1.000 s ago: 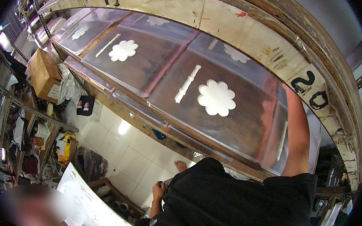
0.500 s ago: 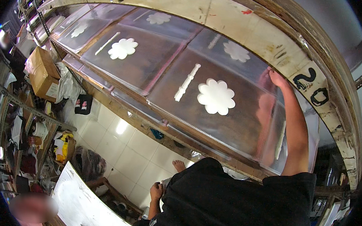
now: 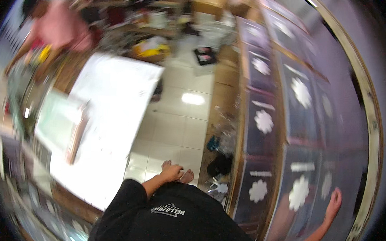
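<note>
My right hand is raised over the far side of the rack at right, beside clear plastic sheets. Blur hides whether its fingers grip anything. Under it, a clear sheet carries a white flower-shaped print and a short white strip. More such sheets repeat along two levels, including a lower flower print. My left hand hangs in front of my body above my bare feet, fingers loosely apart, with nothing visible in it.
A white-topped table stands at left, bearing a framed pale green screen. Beyond it a person in a pink top bends over another work surface. Cardboard boxes, a black bag and crumpled plastic lie ahead. A pale curved beam runs along the right.
My view has swung left, bringing the white table and the person in pink into sight. My right hand has drawn away from the beam's edge. My left hand stays low by my body.
</note>
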`<state>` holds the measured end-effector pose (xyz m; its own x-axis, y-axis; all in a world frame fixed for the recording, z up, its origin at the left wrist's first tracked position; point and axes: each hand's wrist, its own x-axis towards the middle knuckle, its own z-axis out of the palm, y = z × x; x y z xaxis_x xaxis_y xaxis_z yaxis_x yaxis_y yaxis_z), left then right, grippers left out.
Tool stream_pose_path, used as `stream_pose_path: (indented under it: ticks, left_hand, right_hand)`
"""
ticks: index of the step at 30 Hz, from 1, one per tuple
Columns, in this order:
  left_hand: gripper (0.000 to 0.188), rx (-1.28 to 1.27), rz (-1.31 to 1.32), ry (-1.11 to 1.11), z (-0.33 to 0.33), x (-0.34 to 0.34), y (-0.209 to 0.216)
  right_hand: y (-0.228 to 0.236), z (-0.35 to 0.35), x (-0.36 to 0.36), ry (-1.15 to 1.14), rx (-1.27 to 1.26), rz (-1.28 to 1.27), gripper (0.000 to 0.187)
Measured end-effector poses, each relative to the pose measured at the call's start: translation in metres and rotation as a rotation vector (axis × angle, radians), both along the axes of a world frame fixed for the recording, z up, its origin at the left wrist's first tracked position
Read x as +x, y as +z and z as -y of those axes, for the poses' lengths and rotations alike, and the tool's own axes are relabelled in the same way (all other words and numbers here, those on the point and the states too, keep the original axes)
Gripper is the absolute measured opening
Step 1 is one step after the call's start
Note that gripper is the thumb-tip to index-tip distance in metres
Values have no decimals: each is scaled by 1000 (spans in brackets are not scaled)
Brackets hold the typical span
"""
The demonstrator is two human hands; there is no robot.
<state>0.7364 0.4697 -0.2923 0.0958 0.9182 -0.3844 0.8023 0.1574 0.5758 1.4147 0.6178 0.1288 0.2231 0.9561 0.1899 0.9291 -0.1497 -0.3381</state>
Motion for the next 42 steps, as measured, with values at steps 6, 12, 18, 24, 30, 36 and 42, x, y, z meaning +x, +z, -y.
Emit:
stream_pose_path:
  ticks: [6,12,18,24,30,36,42]
  left_hand:
    - [38,176,322,211,-26,-9,84]
    - [31,502,413,490,-24,-78,178]
    - [32,809,14,732,16,-168,203]
    - [37,715,-388,837,84,-205,186]
    - [41,678,-436,816,78,-201,185]
    - [39,708,-447,812,85,-209,176]
    - [41,704,-520,671,85,-217,148]
  right_hand:
    - [45,-105,-196,451,-88,-213,38]
    - [73,-137,-417,852,-260,-226,32]
    - [24,-140,-581,1293,-262,-195,29]
    - [-138,-117,-646,1210,-656,-653,30]
    - [-395,-12,-564,297,-1029,-1042,26]
    - [-517,74,-430,222,-1039,-399,35]
    - [-465,62,-429,98,-842,-384,32]
